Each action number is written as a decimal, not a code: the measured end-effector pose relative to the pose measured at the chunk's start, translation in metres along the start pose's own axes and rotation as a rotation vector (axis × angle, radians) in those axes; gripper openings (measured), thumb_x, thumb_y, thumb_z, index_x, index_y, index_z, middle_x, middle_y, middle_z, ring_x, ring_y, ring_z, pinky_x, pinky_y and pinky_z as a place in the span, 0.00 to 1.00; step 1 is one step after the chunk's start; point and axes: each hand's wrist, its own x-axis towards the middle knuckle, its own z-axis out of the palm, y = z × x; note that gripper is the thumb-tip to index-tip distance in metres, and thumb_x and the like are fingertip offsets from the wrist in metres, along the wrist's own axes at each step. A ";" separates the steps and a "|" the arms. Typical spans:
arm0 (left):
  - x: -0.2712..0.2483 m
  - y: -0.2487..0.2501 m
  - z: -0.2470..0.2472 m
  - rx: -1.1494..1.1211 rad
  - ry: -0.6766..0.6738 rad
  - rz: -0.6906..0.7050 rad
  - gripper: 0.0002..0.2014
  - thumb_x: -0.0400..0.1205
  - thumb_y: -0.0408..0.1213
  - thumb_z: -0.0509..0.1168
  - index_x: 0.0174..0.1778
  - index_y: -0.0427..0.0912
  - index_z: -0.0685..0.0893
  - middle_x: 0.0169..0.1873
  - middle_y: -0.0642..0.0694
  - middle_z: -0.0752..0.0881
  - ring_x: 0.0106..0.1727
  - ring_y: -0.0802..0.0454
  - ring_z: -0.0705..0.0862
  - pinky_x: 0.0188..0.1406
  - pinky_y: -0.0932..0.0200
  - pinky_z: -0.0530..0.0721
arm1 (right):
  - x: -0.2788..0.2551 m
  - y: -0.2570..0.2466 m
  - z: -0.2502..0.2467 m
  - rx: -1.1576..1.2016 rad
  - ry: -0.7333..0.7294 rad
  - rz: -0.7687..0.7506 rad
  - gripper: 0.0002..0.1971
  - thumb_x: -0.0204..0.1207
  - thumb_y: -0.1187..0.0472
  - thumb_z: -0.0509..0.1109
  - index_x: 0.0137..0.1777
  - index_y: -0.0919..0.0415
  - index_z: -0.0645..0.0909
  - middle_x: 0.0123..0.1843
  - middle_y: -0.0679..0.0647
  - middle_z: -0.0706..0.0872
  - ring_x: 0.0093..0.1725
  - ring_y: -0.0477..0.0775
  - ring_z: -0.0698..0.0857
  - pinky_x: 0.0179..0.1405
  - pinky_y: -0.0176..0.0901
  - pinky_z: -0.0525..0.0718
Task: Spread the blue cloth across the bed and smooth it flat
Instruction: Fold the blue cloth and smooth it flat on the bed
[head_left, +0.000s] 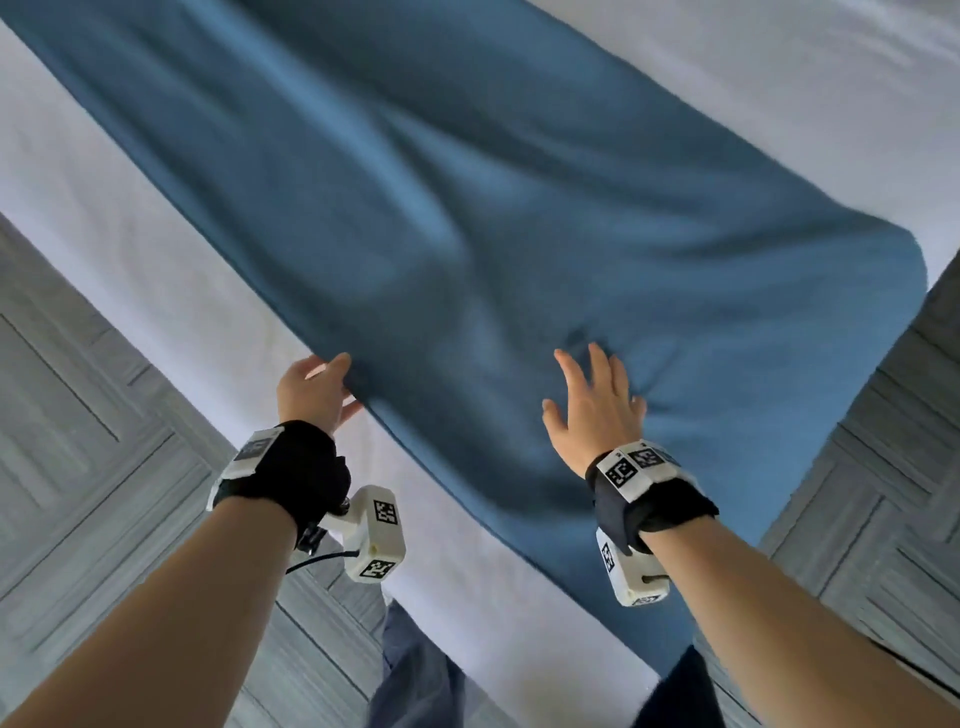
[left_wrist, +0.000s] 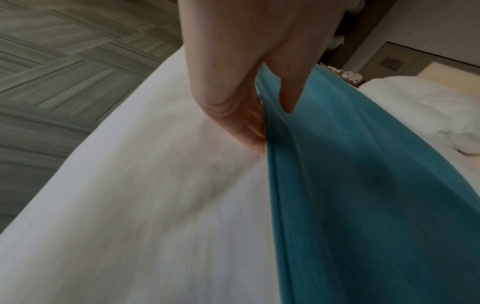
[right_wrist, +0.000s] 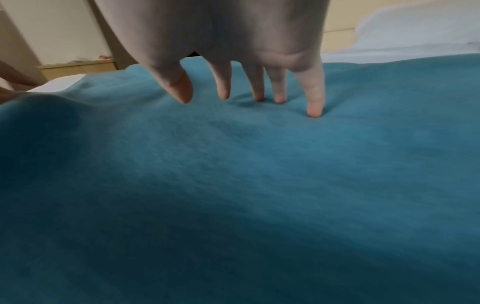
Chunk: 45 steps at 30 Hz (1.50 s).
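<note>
The blue cloth (head_left: 415, 208) lies in a long diagonal band over the white bed (head_left: 130, 260), with soft wrinkles near its close end. My left hand (head_left: 317, 389) pinches the cloth's left edge, thumb on top and fingers beneath. In the left wrist view that hand (left_wrist: 272, 127) holds the lifted edge of the cloth (left_wrist: 363, 185) just above the white sheet (left_wrist: 130, 205). My right hand (head_left: 592, 395) is open with spread fingers. In the right wrist view its fingertips (right_wrist: 315, 111) press into the cloth (right_wrist: 233, 185).
Grey patterned floor (head_left: 78, 415) lies on both sides of the bed's corner. My legs (head_left: 415, 675) stand at the near edge. A crumpled white duvet (left_wrist: 428, 111) sits toward the head of the bed, by a wall panel (left_wrist: 394, 61).
</note>
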 end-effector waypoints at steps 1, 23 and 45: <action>0.011 0.009 -0.003 0.020 -0.015 0.003 0.08 0.81 0.34 0.64 0.55 0.38 0.79 0.49 0.40 0.83 0.37 0.50 0.84 0.31 0.58 0.87 | 0.001 -0.016 0.004 0.017 0.001 0.033 0.30 0.78 0.48 0.59 0.79 0.44 0.55 0.84 0.54 0.50 0.83 0.60 0.49 0.73 0.72 0.64; 0.051 0.028 -0.067 0.157 -0.032 -0.048 0.12 0.83 0.35 0.61 0.59 0.33 0.78 0.45 0.38 0.86 0.36 0.48 0.87 0.30 0.62 0.88 | -0.011 -0.095 0.036 -0.062 -0.009 -0.052 0.30 0.78 0.56 0.60 0.78 0.45 0.54 0.85 0.55 0.45 0.84 0.61 0.45 0.74 0.73 0.59; 0.271 0.210 -0.095 0.120 0.000 0.013 0.22 0.81 0.42 0.63 0.69 0.35 0.74 0.54 0.41 0.82 0.50 0.46 0.84 0.39 0.54 0.85 | 0.123 -0.292 0.031 0.013 0.121 0.185 0.31 0.76 0.53 0.60 0.79 0.46 0.56 0.84 0.57 0.51 0.83 0.61 0.51 0.74 0.67 0.63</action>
